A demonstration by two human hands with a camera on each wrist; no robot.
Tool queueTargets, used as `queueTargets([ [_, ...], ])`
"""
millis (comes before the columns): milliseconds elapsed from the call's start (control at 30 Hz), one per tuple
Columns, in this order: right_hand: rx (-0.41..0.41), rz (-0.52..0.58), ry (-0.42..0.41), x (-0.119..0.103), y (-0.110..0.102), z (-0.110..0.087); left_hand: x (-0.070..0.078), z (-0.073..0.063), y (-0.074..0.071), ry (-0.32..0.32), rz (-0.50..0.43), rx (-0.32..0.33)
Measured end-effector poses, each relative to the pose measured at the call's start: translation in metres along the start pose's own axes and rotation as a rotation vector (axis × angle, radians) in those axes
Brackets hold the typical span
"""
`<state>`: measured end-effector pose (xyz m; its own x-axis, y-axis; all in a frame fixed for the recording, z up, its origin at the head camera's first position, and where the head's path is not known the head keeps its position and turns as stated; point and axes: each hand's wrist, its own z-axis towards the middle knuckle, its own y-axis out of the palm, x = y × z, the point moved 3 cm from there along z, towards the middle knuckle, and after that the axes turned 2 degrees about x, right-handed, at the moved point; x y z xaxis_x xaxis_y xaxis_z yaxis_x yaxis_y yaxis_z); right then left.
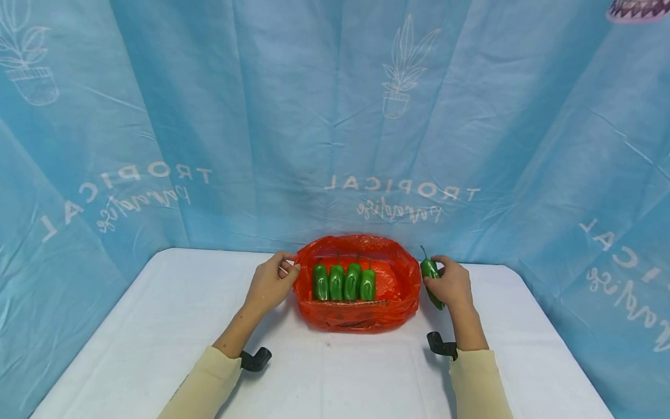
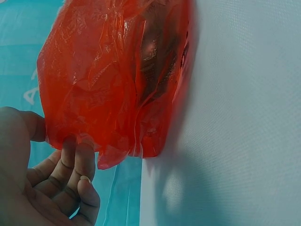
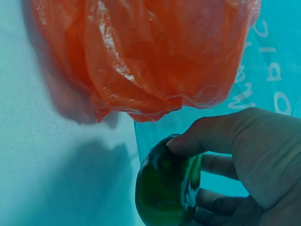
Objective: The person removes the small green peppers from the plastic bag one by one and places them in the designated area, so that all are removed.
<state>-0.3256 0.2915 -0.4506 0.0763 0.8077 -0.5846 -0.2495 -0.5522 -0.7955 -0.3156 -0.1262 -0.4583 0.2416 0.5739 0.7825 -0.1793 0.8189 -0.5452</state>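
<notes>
A red plastic bag (image 1: 357, 319) sits with its mouth spread wide near the back of the table. Inside it several green peppers (image 1: 336, 283) stand side by side in a row, stems up. My left hand (image 1: 271, 283) pinches the bag's left rim between thumb and fingers; the left wrist view shows the thin plastic (image 2: 89, 84) at the fingertips. Just beyond the bag's right side, my right hand (image 1: 451, 283) grips another green pepper (image 1: 430, 272), its stem pointing up. In the right wrist view that pepper (image 3: 164, 188) is held between thumb and fingers, apart from the bag.
A white cloth (image 1: 340, 384) covers the table. Behind and at both sides hangs a blue printed curtain (image 1: 293, 116), close to the bag's back. Black wrist mounts (image 1: 255, 359) stick out from both forearms over the cloth.
</notes>
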Motion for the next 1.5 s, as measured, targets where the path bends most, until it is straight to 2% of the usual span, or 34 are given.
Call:
queueTargets([
  [300,-0.039,-0.034,0.011,0.005,0.004,0.001,0.0,0.001,0.001,0.014,0.004,0.003],
  [867,-0.119,-0.035,0.125,0.01,0.017,0.001,-0.001,0.001,0.0,0.016,0.014,-0.013],
  [1500,-0.149,-0.036,0.165,0.013,0.02,0.002,0.0,-0.001,0.001,0.005,0.017,-0.016],
])
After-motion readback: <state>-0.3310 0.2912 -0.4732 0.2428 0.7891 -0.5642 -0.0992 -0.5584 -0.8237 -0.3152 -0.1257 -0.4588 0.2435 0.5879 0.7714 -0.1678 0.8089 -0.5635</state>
